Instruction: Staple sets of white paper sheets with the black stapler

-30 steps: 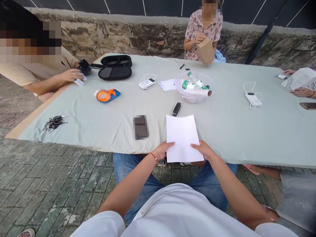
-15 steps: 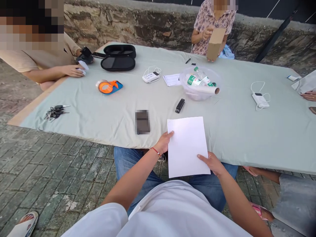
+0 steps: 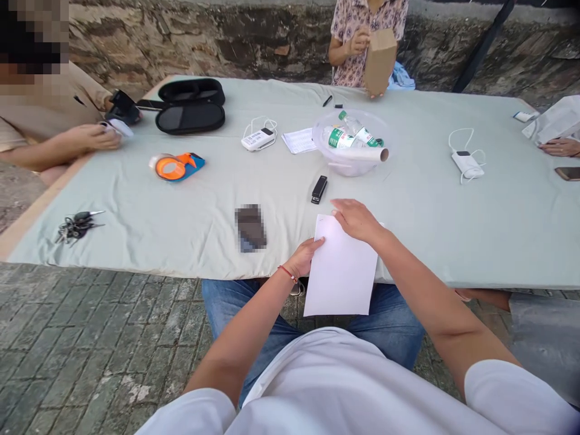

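Note:
White paper [image 3: 341,272] lies partly over the table's near edge and partly above my lap, with a small staple mark at its top left corner. My left hand [image 3: 307,257] is closed on its left edge, thumb on top. My right hand [image 3: 356,219] is over the paper's top edge, fingers extended towards the left and holding nothing that shows. Just beyond the fingertips lies a black stapler [image 3: 319,189]. A dark, blurred-out object [image 3: 251,227] rests left of the paper.
On the cloth-covered table [image 3: 203,211] are keys [image 3: 78,226], an orange tape dispenser [image 3: 179,167], a black case [image 3: 193,115], two white devices with cords [image 3: 259,139] and a bowl of bottles [image 3: 351,165]. People sit at the left, far side and right.
My right hand has let go of the paper's lower right side and moved up to its top edge. The paper has tilted a little in my left hand. The view has shifted.

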`<state>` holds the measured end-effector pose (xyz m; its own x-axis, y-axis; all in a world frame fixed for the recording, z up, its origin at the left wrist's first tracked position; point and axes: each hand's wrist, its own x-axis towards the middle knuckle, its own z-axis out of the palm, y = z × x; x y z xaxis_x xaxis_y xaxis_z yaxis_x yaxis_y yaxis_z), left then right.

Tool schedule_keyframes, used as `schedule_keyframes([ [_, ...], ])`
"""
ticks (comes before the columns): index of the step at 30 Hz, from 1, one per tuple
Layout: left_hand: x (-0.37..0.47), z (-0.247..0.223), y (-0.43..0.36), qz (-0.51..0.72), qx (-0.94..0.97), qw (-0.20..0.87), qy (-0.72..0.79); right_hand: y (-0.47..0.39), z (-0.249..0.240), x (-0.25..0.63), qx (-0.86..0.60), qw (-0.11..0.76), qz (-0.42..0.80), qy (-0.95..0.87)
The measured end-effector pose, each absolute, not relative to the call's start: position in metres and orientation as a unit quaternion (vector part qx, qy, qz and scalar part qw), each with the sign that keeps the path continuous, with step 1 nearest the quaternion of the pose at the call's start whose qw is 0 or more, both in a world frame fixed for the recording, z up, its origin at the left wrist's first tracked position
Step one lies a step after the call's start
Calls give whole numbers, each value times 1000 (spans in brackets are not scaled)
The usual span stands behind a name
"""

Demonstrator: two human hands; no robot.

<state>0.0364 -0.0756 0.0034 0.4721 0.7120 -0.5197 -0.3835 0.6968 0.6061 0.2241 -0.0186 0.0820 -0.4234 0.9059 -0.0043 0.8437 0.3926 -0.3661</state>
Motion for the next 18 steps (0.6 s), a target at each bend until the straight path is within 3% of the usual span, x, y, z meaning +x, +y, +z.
schedule_keyframes([
  [11, 31, -13, -79, 344, 174, 831, 402, -11, 61, 206, -490, 26, 231, -840],
  [18, 16, -20, -81, 365, 158, 831, 389, -11, 72, 252, -502, 25, 334, -797],
])
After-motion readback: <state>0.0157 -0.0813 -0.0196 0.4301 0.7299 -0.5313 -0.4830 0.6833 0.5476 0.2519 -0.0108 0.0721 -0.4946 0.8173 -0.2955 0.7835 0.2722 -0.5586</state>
